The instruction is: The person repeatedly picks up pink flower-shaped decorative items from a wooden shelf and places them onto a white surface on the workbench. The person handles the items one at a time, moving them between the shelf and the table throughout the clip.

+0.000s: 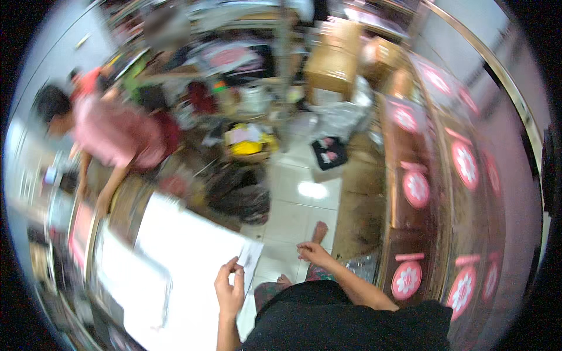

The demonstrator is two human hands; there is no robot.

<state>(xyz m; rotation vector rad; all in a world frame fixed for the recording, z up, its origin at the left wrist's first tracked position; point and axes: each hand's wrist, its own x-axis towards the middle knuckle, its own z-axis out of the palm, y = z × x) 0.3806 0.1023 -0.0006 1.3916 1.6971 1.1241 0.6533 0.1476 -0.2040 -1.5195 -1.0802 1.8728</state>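
My left hand (pixel 229 285) is raised over a large white sheet-like surface (pixel 193 245) at the lower left. Its fingers are bent, with thumb and forefinger tips close together; whether something small is between them is too blurred to tell. My right hand (pixel 315 254) hangs over the tiled floor, in front of my body. Its fingers are curled in, and nothing shows in them. Nearest to it on the right stands a long brown board (pixel 410 234) with pink round flower prints, apart from the hand.
A person in a pink shirt (pixel 117 131) leans over a table at the left. Cardboard boxes (pixel 331 58) are stacked at the back. A dark printed cloth (pixel 329 153) lies on the floor (pixel 293 199). Dark plastic bags (pixel 246 196) and a box with yellow contents (pixel 249 146) stand mid-left.
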